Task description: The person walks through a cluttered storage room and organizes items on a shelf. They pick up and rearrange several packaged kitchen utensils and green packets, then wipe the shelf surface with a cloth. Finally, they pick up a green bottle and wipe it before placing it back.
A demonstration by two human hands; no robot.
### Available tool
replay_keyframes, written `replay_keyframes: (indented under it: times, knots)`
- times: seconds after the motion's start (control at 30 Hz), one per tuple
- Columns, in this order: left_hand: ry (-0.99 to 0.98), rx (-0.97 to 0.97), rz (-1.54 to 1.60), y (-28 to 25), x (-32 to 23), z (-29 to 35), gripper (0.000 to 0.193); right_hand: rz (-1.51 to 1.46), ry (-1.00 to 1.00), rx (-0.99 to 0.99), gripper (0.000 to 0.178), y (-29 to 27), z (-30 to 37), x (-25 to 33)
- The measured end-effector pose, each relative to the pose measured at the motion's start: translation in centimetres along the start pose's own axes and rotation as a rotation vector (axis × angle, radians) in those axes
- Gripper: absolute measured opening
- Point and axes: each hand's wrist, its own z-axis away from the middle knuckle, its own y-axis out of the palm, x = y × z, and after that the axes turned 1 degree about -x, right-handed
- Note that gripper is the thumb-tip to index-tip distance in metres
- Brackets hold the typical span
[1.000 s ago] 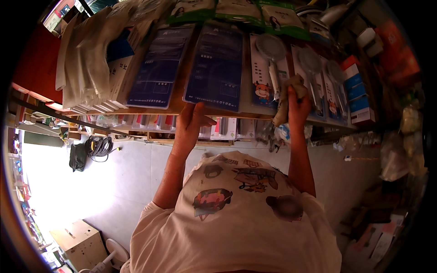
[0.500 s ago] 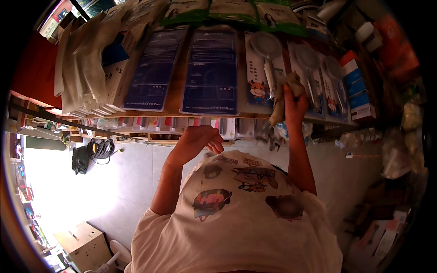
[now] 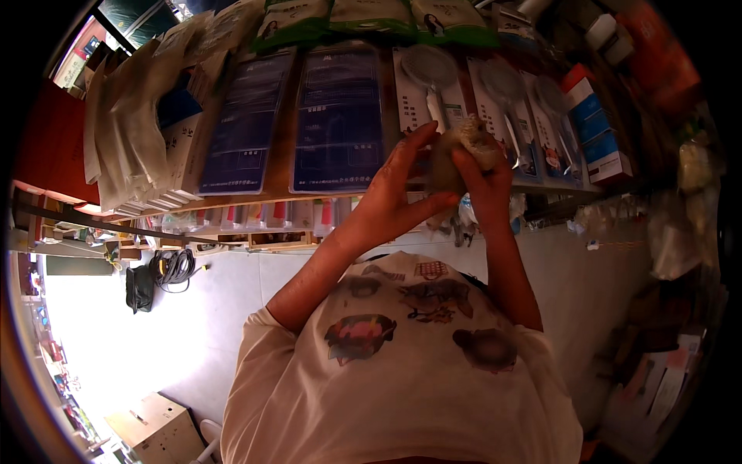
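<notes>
My right hand (image 3: 488,179) is closed around a crumpled, greyish-beige cloth (image 3: 446,164) above the front edge of the shelf. Part of the cloth bunches up over my fingers, and the rest hangs on their left, a little blurred. My left hand (image 3: 396,189) is beside the cloth's left side, thumb and fingers spread apart; whether they touch it I cannot tell. Just behind the hands lies a packaged grey shower head (image 3: 429,68) on a white card. Two more packaged shower heads (image 3: 502,83) are to its right.
Flat dark-blue packages (image 3: 338,120) lie on the shelf left of my hands. Farther left are beige plastic-wrapped packets (image 3: 127,135). Green-and-white packs (image 3: 371,19) line the back. Blue-and-white boxes (image 3: 599,127) stand at right. Below, a coiled black cable (image 3: 174,269) lies on the floor.
My left hand has moved up and right from in front of my shirt to the cloth, its fingers spreading. My right hand has turned, and the cloth is now bunched higher.
</notes>
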Motion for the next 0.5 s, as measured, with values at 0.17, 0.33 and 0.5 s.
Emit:
replay_keyframes:
  times: [0.17,0.33,0.5]
  knots:
    - [-0.121,-0.081,-0.016,-1.3,2.3,-0.1,0.052,0.498,-0.261,0.18,0.041,-0.9,-1.4,1.6]
    - [-0.113,-0.212,-0.091,-3.3,1.4,-1.4,0.041,0.848,-0.253,0.225,0.055,-1.0,-1.8,-1.5]
    - [-0.159,-0.277,-0.144,-4.8,4.2,-1.6,0.037,0.942,-0.219,0.355,0.072,-0.2,-1.1,-1.3]
